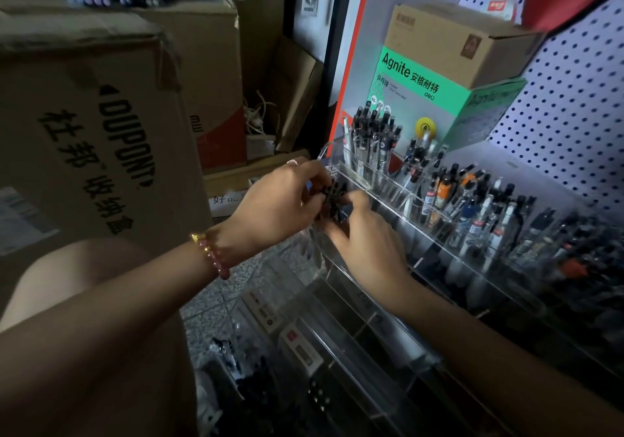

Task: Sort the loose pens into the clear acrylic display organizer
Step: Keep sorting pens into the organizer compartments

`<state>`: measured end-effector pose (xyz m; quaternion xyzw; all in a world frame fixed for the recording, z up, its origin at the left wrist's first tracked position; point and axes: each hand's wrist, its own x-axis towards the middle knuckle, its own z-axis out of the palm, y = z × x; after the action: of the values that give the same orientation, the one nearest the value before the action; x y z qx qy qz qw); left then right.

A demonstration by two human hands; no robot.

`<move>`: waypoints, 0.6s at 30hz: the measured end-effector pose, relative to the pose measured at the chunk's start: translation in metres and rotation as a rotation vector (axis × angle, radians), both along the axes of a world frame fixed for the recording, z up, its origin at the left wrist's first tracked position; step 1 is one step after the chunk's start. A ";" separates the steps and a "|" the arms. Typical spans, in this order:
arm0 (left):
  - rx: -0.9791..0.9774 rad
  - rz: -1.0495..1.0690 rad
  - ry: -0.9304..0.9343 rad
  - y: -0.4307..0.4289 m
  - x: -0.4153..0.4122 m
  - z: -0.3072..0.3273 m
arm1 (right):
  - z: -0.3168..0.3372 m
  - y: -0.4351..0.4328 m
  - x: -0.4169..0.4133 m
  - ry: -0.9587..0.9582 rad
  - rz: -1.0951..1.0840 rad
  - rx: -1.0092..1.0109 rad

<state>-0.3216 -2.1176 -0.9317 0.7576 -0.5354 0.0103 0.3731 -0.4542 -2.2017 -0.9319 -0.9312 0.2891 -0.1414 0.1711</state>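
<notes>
A tiered clear acrylic organizer [368,183] stands at the right, its upper rows packed with upright pens [374,132]. My left hand [280,200] and my right hand [364,244] meet over its left end. Between them sits a small bundle of black pens [332,200], and the fingers of both hands curl around it. The bundle hangs over a compartment of the second row, and the fingers hide most of it. More loose dark pens [256,379] lie low in the view near the organizer's front.
Large cardboard boxes [111,126] are stacked close on the left. A green and brown box [439,75] stands behind the organizer against a white pegboard [574,99]. Price labels [297,342] line the organizer's lower front. Speckled floor [236,288] shows between.
</notes>
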 end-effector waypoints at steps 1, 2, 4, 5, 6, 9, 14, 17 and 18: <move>0.005 -0.004 0.003 0.000 -0.001 0.000 | -0.002 0.000 0.001 -0.005 -0.002 -0.019; 0.017 -0.003 -0.002 0.000 -0.001 0.000 | -0.004 -0.001 0.001 -0.012 -0.003 -0.039; 0.045 0.001 -0.021 0.000 -0.001 -0.001 | -0.008 -0.003 0.002 -0.029 0.012 -0.098; 0.053 -0.003 -0.031 0.000 -0.001 -0.001 | -0.009 -0.003 0.002 -0.033 0.023 -0.135; 0.057 -0.005 -0.041 0.000 0.000 -0.002 | -0.009 -0.004 0.001 -0.030 0.030 -0.165; 0.064 0.000 -0.088 -0.001 0.000 -0.003 | -0.010 -0.006 -0.002 -0.024 0.030 -0.199; 0.070 0.053 -0.053 -0.003 -0.005 -0.003 | -0.011 -0.007 -0.006 -0.014 0.057 -0.179; 0.058 0.013 0.012 -0.004 -0.006 -0.002 | -0.011 -0.008 -0.010 0.031 0.063 -0.183; 0.072 0.017 -0.003 -0.004 -0.006 -0.001 | -0.011 -0.007 -0.012 0.058 0.073 -0.199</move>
<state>-0.3279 -2.1212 -0.9331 0.7751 -0.5295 -0.0047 0.3446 -0.4661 -2.2089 -0.9432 -0.9571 0.2445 -0.1362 0.0744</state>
